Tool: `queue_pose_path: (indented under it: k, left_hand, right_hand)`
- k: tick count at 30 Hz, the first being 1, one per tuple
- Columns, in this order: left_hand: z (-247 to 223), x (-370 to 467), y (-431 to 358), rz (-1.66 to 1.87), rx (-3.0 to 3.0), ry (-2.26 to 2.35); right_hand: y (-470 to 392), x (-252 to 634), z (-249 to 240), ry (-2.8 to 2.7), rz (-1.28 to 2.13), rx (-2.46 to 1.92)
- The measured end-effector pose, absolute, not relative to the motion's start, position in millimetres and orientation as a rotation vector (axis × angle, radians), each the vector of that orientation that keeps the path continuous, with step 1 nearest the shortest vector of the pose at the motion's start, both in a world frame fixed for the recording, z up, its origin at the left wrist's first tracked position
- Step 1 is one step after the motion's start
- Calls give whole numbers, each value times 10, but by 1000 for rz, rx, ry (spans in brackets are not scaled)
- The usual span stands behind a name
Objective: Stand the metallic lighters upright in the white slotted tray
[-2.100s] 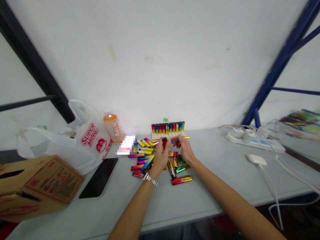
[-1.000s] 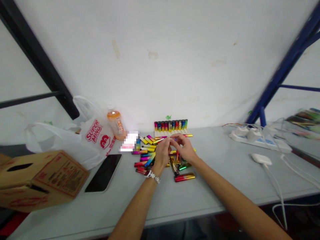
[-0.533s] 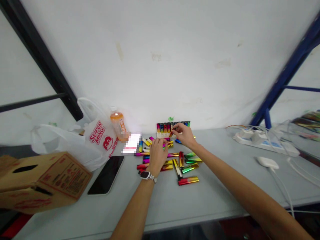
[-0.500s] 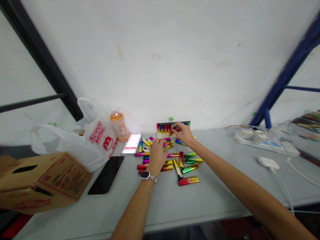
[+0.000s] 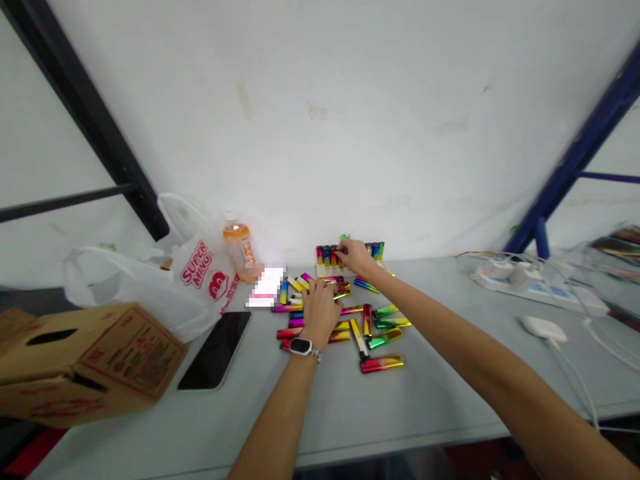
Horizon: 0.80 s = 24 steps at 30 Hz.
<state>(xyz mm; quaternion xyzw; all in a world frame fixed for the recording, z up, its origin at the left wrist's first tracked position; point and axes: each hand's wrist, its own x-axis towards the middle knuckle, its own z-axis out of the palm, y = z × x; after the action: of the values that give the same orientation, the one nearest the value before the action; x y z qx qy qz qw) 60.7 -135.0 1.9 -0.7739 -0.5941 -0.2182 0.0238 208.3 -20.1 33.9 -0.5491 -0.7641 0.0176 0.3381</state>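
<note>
One hand over the loose lighters [image 5: 382, 363], the other at the standing row [image 5: 327, 257]

Nearest the front edge of the grey table [image 5: 425, 413], a red-and-gold lighter lies crosswise, its dark end touching or almost touching that of a yellow one [image 5: 357, 335]. At the left are a cardboard box [image 5: 90, 363] and, beside it, a dark phone [image 5: 216, 353] lying flat.

A little farther in, the person's left hand [image 5: 321, 310], a watch [image 5: 301, 346] on its wrist, rests palm down over the scattered lighters, fingers part-bent and slightly spread; whether it grips one cannot be told. Red, purple and yellow ones show to its left; green ones [image 5: 385, 339] and a red one [image 5: 367, 320] lie to its right.

Well off to the right are a white adapter [image 5: 544, 329] and a power strip [image 5: 537, 288] with plugs in it. Left of the pile stand a printed plastic bag [image 5: 200, 277] and an orange drink bottle [image 5: 240, 250].

Farthest, near the pale wall [image 5: 320, 147], lighters stand upright along a white holder [image 5: 327, 271]. The right hand [image 5: 356, 257] covers the middle, thumb and fingers drawn together among them; what lies between the tips is too small to tell.
</note>
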Motion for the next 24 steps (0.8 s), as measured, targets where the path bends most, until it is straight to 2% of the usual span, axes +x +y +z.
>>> queue_pose_path:
  k: [8,12,17,24]
  left_hand:
    - [33,629,-1332,-629,-2441,-1799]
    - [36,620,-1315,-721,-2473,-1740]
    - [50,612,-1298,-1016,-2566,-1687]
    - [4,637,-1230,-1756,-2606,-1582]
  right_hand:
    - [-179,2013,421,-1994,98,-1471]
    - [-182,2033,433,-1994,112,-1488]
    - [-211,2064,406,-2049,79,-1504]
    - [-377,2124,292,-2055,-242,-1477]
